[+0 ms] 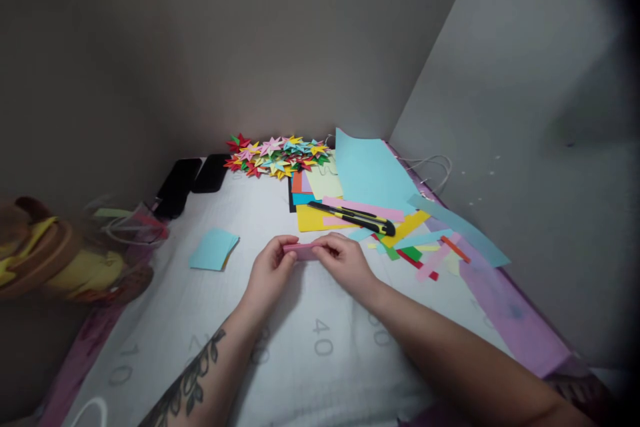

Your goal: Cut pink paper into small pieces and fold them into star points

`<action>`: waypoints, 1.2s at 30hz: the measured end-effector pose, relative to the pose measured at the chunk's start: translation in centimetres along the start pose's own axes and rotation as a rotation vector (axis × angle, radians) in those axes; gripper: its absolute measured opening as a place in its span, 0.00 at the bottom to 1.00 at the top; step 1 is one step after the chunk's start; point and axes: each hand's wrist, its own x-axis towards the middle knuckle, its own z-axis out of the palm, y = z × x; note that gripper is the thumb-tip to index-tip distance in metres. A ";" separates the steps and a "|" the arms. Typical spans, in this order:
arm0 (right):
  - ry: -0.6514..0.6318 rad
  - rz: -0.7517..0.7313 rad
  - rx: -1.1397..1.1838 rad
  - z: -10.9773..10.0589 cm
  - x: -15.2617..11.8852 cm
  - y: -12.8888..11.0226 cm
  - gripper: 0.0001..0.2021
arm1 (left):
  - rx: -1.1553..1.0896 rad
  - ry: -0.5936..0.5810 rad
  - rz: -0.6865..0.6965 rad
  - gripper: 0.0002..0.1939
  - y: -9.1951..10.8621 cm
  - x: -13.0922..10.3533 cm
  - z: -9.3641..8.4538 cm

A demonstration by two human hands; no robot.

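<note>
- One white cloth (350,383), printed with grey numbers, spread beneath everything listed below.
- One large light blue sheet (373,173), at the far side, right of the stars.
- One heap of folded paper stars (280,159), many-coloured, along the far edge.
- Loose paper scraps (413,253), in several colours, to the right of my hands.
- My right hand (347,265), fingers curled nearly closed, thumb and fingers pinching the right end of the pink paper.
- My left hand (270,270), likewise curled, thumb and fingers pinching the left end.
- One black-and-yellow cutter (353,217), lying on coloured papers just beyond my right hand.
- One small stack of papers (214,249), light blue on top, left of my left hand.
- One folded pink paper (301,253), narrow, held between my two hands, above the cloth.
</note>
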 end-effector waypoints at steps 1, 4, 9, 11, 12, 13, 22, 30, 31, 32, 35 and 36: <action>0.011 -0.016 -0.013 0.0 0.0 0.0 0.05 | -0.009 0.000 0.003 0.14 0.1 0.0 0.0; 0.040 -0.053 -0.025 0.0 -0.1 0.1 0.06 | -0.024 0.009 0.002 0.12 0.4 -0.1 0.2; 0.062 -0.179 -0.064 0.3 -0.3 0.0 0.09 | 0.086 0.075 0.060 0.06 0.4 0.1 1.2; 0.063 -0.259 -0.100 0.4 -0.4 0.0 0.11 | 0.077 0.086 0.079 0.06 0.1 0.2 1.5; 0.059 -0.297 -0.122 0.4 -0.4 0.1 0.12 | 0.066 0.088 0.088 0.06 -0.1 0.3 1.6; 0.054 -0.332 -0.146 0.4 -0.5 0.2 0.13 | 0.064 0.089 0.098 0.06 -0.3 0.4 1.6; 0.045 -0.400 -0.259 0.0 -0.4 0.9 0.13 | 0.337 -0.114 0.124 0.10 -0.6 0.5 0.2; 0.045 -0.122 -0.123 0.4 -0.2 0.7 0.08 | 0.420 -0.078 0.058 0.09 -1.0 1.0 -0.5; 0.027 -0.032 -0.086 0.3 -0.1 0.6 0.05 | 0.411 -0.073 0.049 0.09 -0.9 1.0 -0.5; 0.004 0.048 -0.047 0.2 0.0 0.5 0.04 | 0.415 -0.071 0.047 0.10 -0.7 1.0 -0.5; -0.019 0.179 0.044 -0.2 0.2 0.3 0.10 | 0.552 -0.035 0.087 0.11 0.8 1.0 -2.1; -0.003 0.197 0.065 -0.4 0.2 0.3 0.11 | 0.647 0.011 0.114 0.11 1.5 1.0 -3.2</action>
